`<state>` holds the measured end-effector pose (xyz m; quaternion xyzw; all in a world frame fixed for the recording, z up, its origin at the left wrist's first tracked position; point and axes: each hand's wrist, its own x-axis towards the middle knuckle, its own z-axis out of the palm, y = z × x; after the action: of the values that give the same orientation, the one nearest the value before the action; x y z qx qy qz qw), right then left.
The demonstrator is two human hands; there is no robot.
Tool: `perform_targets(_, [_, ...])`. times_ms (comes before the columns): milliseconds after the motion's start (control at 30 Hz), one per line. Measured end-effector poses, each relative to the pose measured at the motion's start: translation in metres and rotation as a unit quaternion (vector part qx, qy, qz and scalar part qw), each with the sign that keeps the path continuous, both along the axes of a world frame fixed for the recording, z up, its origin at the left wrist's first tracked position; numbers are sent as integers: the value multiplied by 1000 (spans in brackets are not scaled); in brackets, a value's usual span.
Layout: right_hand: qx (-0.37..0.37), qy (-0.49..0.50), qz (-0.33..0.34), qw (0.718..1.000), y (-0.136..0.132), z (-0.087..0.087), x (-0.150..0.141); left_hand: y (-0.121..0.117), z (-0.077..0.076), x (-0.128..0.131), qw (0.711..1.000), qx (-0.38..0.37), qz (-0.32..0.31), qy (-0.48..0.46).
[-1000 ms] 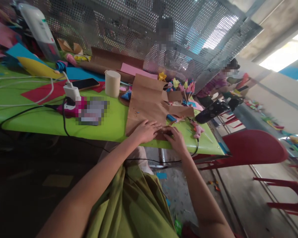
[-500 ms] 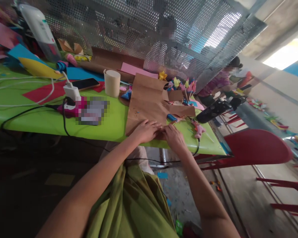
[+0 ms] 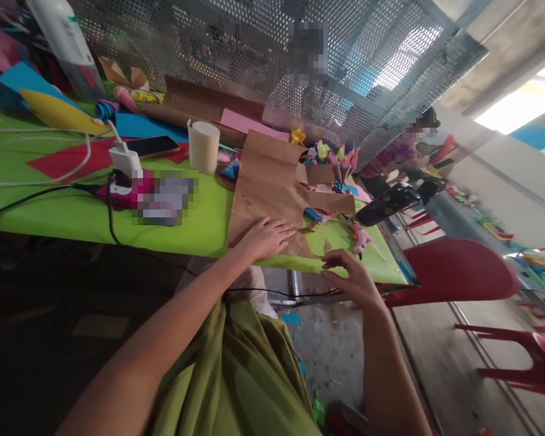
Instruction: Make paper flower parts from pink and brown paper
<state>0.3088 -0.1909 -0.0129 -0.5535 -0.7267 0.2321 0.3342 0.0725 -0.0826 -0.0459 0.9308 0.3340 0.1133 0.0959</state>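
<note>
My left hand lies flat with fingers stretched out on a sheet of brown paper, pressing its near part. At the table's front edge, my right hand is apart from the sheet, its fingers curved and the thumb away from them, with nothing visible between. A small brown paper scrap is just beyond its fingertips. Farther right lies a pink glue gun. Beside the sheet are a blue paper roll and cut brown paper pieces.
The green table bears a cream paper cylinder, a phone, a pink power socket with cables, and paper flowers. A dark bottle and red chair are right. A person is beyond the perforated screen.
My right hand has moved off the brown paper, right and toward me, its fingers opening. My left hand stays on the sheet, its fingers now flatter. A small scrap now shows by the right hand.
</note>
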Motion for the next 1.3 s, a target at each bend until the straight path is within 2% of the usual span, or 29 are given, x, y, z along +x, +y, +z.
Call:
perform_targets(133, [60, -56, 7, 997, 23, -16, -19, -1, 1, -1, 1000, 7, -1, 3])
perform_targets(233, [93, -101, -15, 990, 36, -27, -31, -1, 2, -2, 1000, 13, -6, 9])
perform_targets(467, [125, -150, -16, 981, 32, -35, -32, 0, 0, 0, 1000, 14, 2, 11])
perform_targets(967, [106, -105, 1, 989, 32, -35, -26, -1, 5, -1, 1000, 6, -3, 18])
perform_targets(1133, [58, -66, -40, 995, 43, -35, -27, -2, 6, -1, 1000, 5, -2, 11])
perform_targets(1300, [22, -83, -83, 993, 56, -33, -30, -1, 3, -2, 1000, 6, -1, 6])
